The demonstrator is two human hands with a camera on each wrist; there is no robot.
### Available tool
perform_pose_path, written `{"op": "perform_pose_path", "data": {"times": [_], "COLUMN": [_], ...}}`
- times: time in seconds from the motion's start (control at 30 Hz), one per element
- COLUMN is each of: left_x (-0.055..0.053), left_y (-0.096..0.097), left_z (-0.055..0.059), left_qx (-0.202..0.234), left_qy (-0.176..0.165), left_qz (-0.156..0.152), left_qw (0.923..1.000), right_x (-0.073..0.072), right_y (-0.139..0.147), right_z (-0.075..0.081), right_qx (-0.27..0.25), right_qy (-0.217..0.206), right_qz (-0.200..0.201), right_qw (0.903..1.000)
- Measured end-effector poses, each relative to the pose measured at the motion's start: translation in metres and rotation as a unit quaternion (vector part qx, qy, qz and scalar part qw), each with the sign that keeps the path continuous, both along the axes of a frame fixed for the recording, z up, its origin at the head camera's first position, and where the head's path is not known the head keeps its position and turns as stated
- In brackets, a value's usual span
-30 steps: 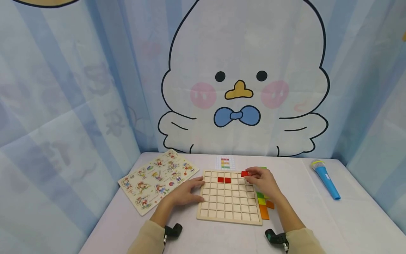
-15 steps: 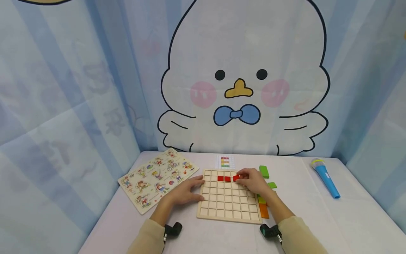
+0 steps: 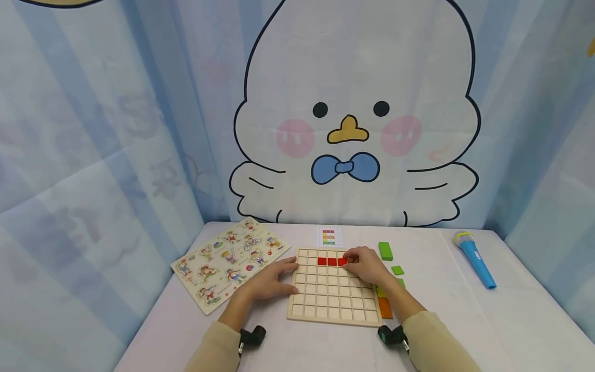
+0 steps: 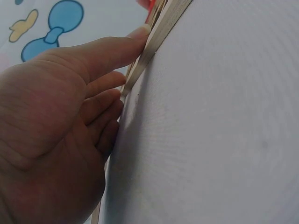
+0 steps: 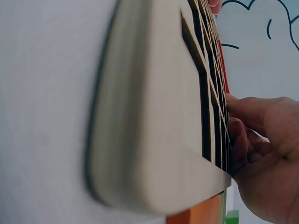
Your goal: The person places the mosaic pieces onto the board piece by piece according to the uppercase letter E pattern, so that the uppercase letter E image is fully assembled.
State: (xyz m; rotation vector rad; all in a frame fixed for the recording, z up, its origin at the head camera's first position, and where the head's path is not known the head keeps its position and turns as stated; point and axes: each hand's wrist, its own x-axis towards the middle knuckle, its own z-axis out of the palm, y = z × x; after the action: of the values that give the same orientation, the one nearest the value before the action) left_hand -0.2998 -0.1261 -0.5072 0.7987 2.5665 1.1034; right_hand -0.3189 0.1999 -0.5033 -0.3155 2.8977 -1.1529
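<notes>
A wooden grid board (image 3: 334, 297) lies on the table with a row of red square tiles (image 3: 332, 262) in its upper part. My right hand (image 3: 365, 263) reaches over the board's right side and pinches the rightmost red tile (image 3: 342, 262), whose right part is hidden by the fingertips. In the right wrist view the red (image 5: 223, 65) shows as a thin strip above the grid. My left hand (image 3: 270, 279) rests at the board's left edge; its thumb touches the wooden rim (image 4: 161, 39) in the left wrist view, the other fingers lying loosely alongside.
Green blocks (image 3: 385, 251), a small green tile (image 3: 397, 270) and orange pieces (image 3: 385, 308) lie right of the board. A small printed colour card (image 3: 328, 237) lies behind it. A picture puzzle board (image 3: 214, 279) is at the left, a blue toy microphone (image 3: 479, 263) at the far right.
My right hand has carried a red tile from the board's upper right corner leftward and down, beside the other two red tiles. The left hand has stayed at the board's edge.
</notes>
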Motion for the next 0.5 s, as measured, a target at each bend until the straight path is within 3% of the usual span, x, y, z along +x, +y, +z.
{"op": "perform_pose_path", "data": {"times": [0.17,0.27,0.5], "left_x": [0.000,0.000,-0.001], "left_y": [-0.001,-0.001,-0.001], "left_z": [0.000,0.000,-0.002], "left_qx": [0.002,0.004,0.003], "left_qy": [-0.002,-0.004,-0.001], "left_qz": [0.001,0.003,0.004], "left_qw": [1.0000,1.0000,1.0000], "right_x": [0.001,0.003,0.014], "right_y": [0.001,0.004,0.019], "right_z": [0.003,0.006,0.020], "right_qx": [0.004,-0.017,-0.080], "right_qy": [0.000,-0.001,-0.005], "right_qz": [0.011,0.024,0.009], "right_qw": [0.9999,0.9996,0.9968]}}
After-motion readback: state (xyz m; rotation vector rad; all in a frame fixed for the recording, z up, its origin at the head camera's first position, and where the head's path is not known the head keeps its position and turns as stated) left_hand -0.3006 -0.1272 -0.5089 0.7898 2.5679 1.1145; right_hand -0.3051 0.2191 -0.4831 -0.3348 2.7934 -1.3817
